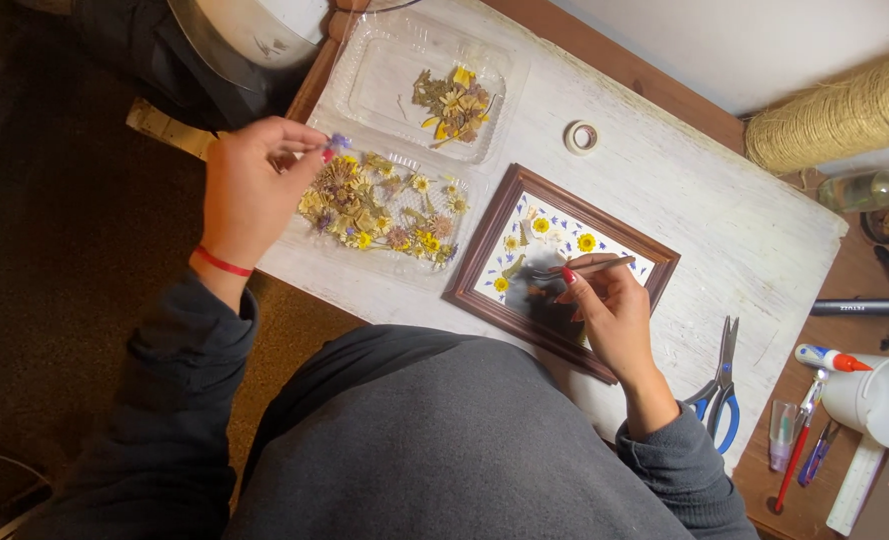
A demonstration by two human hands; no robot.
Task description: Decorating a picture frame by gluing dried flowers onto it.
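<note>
— What are the hands doing?

— The left hand (pixel 255 185) is pinched shut on a tiny purple flower (pixel 339 142), held up over the near plastic tray (pixel 470 215) full of dried flowers. The right hand (pixel 610 305) is curled around thin tweezers (pixel 593 266), and their tip rests on the picture in the brown frame (pixel 485 275).

— Is the picture finished?

— I think it is partly done. Yellow flowers (pixel 587 242) and little blue petals already lie on the white sheet. The lower part is in shadow under the hand, so I cannot tell what is there. Lots of flowers still sit in the tray, and the purple one is not on the picture yet.

— What else is on the desk (pixel 725 215)?

— A second tray (pixel 365 85) with a small pile of flowers, farther away. A roll of tape (pixel 582 136) is near the frame. Blue scissors (pixel 722 385) lie just right of the right arm. Pens and a white cup (pixel 880 400) stand off to the right.

— Is anything in the way?

— Not much. The right hand itself covers part of the picture.
</note>
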